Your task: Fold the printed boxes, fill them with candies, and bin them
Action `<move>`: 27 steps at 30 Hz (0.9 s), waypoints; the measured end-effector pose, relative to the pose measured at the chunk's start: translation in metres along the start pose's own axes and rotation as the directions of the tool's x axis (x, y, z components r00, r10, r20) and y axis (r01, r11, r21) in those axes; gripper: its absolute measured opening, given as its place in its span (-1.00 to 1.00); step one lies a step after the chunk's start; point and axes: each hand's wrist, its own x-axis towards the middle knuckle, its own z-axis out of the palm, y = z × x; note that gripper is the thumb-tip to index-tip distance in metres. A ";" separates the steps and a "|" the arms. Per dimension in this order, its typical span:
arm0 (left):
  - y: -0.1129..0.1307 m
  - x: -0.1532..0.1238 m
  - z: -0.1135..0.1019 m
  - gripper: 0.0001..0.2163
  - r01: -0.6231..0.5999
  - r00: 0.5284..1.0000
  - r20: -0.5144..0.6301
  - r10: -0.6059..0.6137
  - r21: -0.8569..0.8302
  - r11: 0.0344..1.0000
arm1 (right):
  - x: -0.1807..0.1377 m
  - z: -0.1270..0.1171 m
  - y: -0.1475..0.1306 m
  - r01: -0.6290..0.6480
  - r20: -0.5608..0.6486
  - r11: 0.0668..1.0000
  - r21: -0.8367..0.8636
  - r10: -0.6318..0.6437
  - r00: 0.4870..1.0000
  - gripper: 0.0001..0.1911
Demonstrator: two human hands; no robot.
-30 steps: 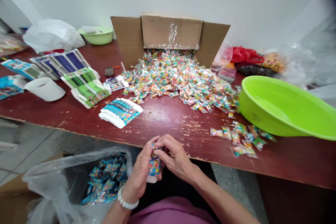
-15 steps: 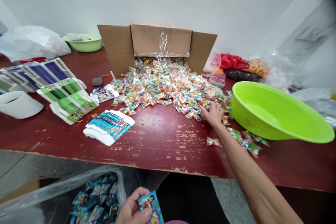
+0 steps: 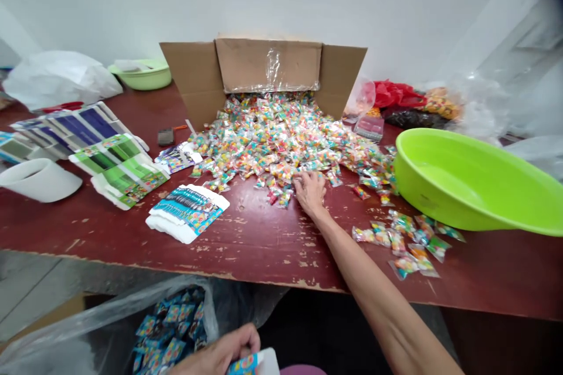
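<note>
From here, the right hand (image 3: 310,192) is resting at the near edge of the heaped packets (image 3: 281,135), fingers bent; I can't tell whether they're closing on any. Below the table (image 3: 259,240), the left hand (image 3: 222,354) is clasping a box (image 3: 244,365). The packets are looking light, slick and crinkly, probably best pinched mid-body; the box, thin card likely creasing easily, by its sides.

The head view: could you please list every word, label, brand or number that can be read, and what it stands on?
No text can be read with certainty.
Small box in the left hand: mostly covered or cut off.
Blue cartons, green cartons: print too blurred.
Candy packets: too small to read.
</note>
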 end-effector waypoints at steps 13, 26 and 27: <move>0.008 0.017 0.014 -0.49 -0.325 0.905 -0.410 0.114 -0.492 0.808 | -0.006 -0.041 0.014 0.064 -0.093 0.897 0.437 -0.026 0.995 -0.74; 0.054 0.029 0.035 -0.62 -0.415 0.896 -0.380 0.231 -0.529 0.740 | -0.120 -0.103 -0.037 -0.281 0.432 0.619 0.733 -0.106 0.895 -0.70; 0.056 0.028 0.038 -0.61 -0.421 0.896 -0.375 0.239 -0.543 0.727 | -0.129 -0.104 -0.040 -0.256 0.429 0.630 0.733 -0.137 0.893 -0.72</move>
